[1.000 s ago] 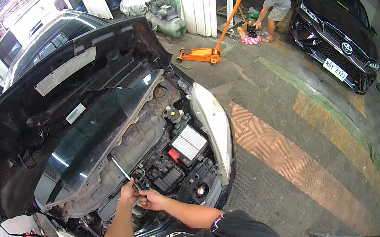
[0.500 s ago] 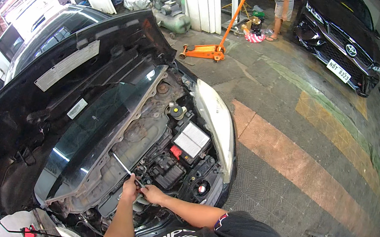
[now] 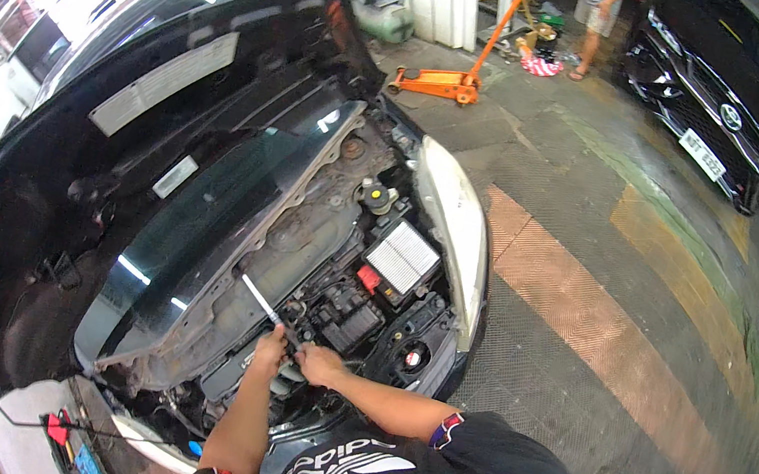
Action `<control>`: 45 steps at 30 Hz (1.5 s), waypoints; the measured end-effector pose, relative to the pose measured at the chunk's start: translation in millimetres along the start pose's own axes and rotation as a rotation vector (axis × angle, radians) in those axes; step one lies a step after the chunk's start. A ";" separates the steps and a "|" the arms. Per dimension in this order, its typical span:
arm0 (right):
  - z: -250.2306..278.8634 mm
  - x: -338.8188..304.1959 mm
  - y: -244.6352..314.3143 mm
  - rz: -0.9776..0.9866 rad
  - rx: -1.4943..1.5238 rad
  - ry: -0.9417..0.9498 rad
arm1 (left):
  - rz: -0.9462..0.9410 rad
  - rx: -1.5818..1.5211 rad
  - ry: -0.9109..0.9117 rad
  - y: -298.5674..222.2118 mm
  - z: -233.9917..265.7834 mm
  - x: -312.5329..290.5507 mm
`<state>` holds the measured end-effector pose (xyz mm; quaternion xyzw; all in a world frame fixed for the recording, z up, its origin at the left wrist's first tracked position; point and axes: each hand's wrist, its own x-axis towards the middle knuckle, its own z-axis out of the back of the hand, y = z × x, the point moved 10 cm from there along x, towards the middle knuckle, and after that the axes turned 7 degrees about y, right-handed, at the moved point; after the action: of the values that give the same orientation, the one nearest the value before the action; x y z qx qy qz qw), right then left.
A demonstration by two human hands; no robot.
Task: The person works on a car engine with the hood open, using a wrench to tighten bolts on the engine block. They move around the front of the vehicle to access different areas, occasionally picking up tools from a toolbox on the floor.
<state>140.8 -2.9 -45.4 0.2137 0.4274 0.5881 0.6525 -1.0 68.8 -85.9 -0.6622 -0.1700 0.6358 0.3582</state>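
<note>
Over the open engine bay of a car, my left hand (image 3: 271, 348) is closed round the near end of a long silver metal bar (image 3: 259, 296), a wrench-like hand tool. Its far end points toward the windshield side. Close beside it, my right hand (image 3: 316, 365) is bent down at the tool's near end among the engine parts; its fingers are partly hidden, and what they grip cannot be made out. Just right of the hands sits a black engine-bay box (image 3: 352, 322). Beyond it are a red cover (image 3: 368, 279) and a white pleated panel (image 3: 403, 257).
The raised black hood (image 3: 155, 126) stands at the left, over the windshield (image 3: 197, 235). An orange floor jack (image 3: 437, 83) is on the floor beyond the car. Another person (image 3: 596, 16) stands near a parked black car (image 3: 710, 92). Tools lie at lower right.
The whole view has shifted, so the car sits higher and slightly farther right. Both hands stay at the silver bar's near end, with little visible movement relative to the engine.
</note>
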 end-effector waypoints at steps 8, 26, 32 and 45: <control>-38.8 -12.1 34.4 -0.339 1.946 0.601 | -0.122 -0.250 0.058 -22.9 -14.0 4.0; -35.5 -18.1 43.6 -0.343 1.984 0.641 | -0.131 -0.395 0.109 -40.3 -20.5 -16.4; -6.1 -2.2 17.4 0.019 0.699 0.240 | -0.021 -0.093 0.026 -22.3 -15.7 -16.4; -12.4 0.1 1.3 -0.095 0.645 0.252 | -0.086 -0.086 -0.007 -21.9 -16.3 -17.8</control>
<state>130.0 -5.3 -51.2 0.3145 0.6781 0.4133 0.5200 17.3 67.5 -59.1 -0.6669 -0.2269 0.6143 0.3556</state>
